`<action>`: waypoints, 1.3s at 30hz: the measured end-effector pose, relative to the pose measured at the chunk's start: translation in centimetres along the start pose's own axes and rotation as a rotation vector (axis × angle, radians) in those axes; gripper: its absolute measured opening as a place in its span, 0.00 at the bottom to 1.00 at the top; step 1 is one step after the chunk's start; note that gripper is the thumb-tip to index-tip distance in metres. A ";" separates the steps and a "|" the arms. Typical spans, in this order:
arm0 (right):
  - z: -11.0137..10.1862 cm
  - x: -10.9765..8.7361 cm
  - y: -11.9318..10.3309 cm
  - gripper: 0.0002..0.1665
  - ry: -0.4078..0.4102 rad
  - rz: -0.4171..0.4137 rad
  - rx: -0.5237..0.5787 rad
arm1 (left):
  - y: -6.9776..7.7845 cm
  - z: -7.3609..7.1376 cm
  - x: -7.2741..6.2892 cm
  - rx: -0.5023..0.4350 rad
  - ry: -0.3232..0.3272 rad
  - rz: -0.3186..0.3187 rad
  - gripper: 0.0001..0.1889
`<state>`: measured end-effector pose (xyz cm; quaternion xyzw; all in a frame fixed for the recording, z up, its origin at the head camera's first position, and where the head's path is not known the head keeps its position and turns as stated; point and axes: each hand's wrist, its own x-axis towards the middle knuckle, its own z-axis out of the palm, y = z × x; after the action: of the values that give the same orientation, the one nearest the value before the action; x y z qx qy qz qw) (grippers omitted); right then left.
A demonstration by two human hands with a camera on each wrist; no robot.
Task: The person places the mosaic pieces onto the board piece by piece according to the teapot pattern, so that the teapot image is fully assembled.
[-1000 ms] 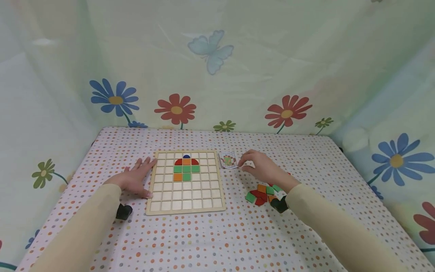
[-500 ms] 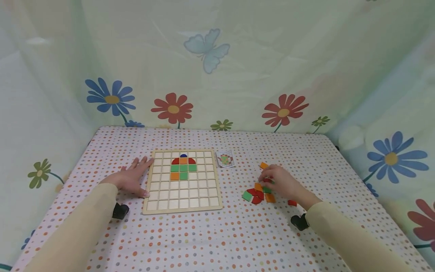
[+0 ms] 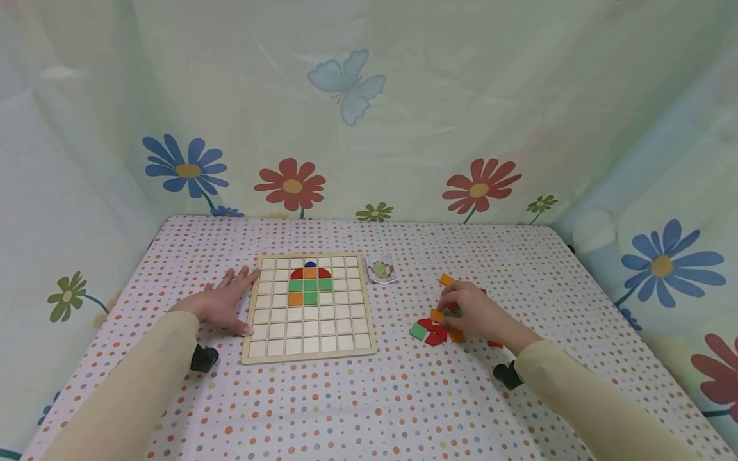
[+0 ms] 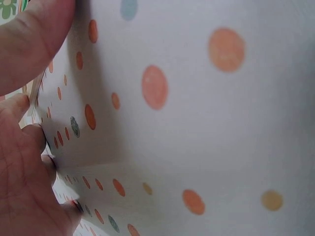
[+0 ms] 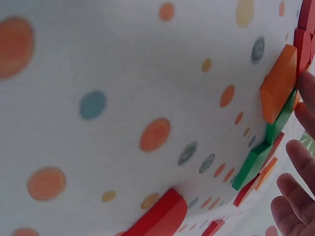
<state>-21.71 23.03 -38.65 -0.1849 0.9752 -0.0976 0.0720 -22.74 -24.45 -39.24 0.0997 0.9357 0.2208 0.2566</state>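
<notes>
A wooden grid board [image 3: 308, 356] lies flat, its upper cells filled with a blue half-round piece [image 3: 311, 264], red rounded pieces and orange and green squares. My left hand [image 3: 221, 304] is spread flat at the board's left side, fingertips and thumb at its edge. Over the pile of loose tiles at right, my right hand [image 3: 475, 310] reaches down with loosely bent, parted fingers. In the right wrist view its fingertips are right at an orange tile [image 5: 280, 86] and a green tile [image 5: 251, 164]. The palm hides part of the pile in the head view.
A small printed pattern card [image 3: 380, 269] lies beside the board's upper right corner. A lone orange tile [image 3: 446, 280] sits above the pile, and a red tile [image 3: 494, 344] lies beside the right wrist. Dotted cloth [image 3: 311, 410] covers the table; a flowered curtain stands behind.
My right hand has left the pattern card and come right and down onto the tile pile, where it shifts only slightly. My left hand stays at the board's edge.
</notes>
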 end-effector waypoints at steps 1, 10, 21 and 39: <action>0.0 0.1 0.0 0.07 0.001 -0.005 -0.007 | 0.0 0.0 0.0 -0.002 0.002 0.000 0.63; -0.1 0.8 0.1 0.08 -0.007 0.021 0.002 | 0.0 -0.1 -0.1 -0.008 0.013 -0.002 0.63; -0.1 1.2 0.3 0.06 -0.041 0.038 0.044 | -0.2 0.3 0.0 -0.011 0.021 -0.001 0.63; -0.8 5.5 -6.7 0.06 0.003 -0.111 0.109 | -0.3 0.4 0.0 -0.008 0.030 0.007 0.62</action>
<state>-24.62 14.95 -37.04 -0.2341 0.9569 -0.1549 0.0748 -22.57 -24.58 -39.66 0.0986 0.9381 0.2269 0.2422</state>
